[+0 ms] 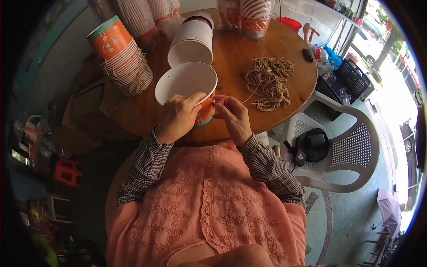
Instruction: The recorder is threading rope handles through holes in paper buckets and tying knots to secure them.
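A paper bucket point(183, 83), white inside and orange with teal outside, sits tilted at the near edge of the round wooden table. One small dark hole shows in its far left wall. My left hand point(179, 118) is closed over the near rim, holding the bucket. At its right side my right hand point(235, 116) pinches a thin beige cord against the orange wall. From there the cord point(250, 96) runs to a loose heap of cords point(270, 82) on the right of the table. My fingers hide where cord and bucket meet.
Nested white buckets point(190, 48) lie on their side just beyond. To the left leans a stack of orange buckets point(126, 66) with cords hanging from them. Plastic-wrapped stacks point(255, 22) stand at the back. A grey plastic chair point(356, 138) holding a black object is at the right.
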Action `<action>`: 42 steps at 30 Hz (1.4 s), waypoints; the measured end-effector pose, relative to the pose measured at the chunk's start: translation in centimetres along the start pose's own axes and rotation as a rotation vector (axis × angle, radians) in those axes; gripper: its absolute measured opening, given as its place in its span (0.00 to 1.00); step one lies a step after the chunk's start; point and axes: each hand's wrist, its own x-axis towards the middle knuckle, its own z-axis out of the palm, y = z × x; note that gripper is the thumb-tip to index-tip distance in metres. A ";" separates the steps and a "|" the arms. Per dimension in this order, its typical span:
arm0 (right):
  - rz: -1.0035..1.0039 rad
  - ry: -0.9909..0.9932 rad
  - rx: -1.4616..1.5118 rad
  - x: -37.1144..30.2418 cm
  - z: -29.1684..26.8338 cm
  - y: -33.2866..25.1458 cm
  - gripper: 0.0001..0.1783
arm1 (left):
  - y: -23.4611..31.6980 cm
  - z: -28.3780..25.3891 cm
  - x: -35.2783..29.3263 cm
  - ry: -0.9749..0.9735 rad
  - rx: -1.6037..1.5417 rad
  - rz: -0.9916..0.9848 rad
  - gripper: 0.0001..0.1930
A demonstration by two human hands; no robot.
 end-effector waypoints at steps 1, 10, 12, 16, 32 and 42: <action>0.001 0.000 0.000 0.0 0.1 0.0 0.10 | 0.0 0.0 0.0 0.000 0.000 -0.001 0.16; -0.159 0.089 -0.199 1.2 0.0 1.5 0.09 | 0.5 0.0 0.9 -0.059 0.027 -0.013 0.17; -0.248 0.126 -0.330 1.5 0.1 1.5 0.09 | 0.7 -0.2 1.3 -0.099 0.030 0.011 0.13; -0.321 0.094 -0.498 1.3 0.0 0.1 0.09 | 0.2 0.4 1.3 -0.069 0.027 0.078 0.08; -0.793 -0.078 -1.002 4.4 1.2 -3.8 0.04 | -1.2 0.6 0.9 0.138 -0.190 0.011 0.05; -0.580 -0.048 -0.657 5.1 1.3 -3.6 0.08 | -2.1 1.4 1.7 0.254 -0.329 -0.140 0.05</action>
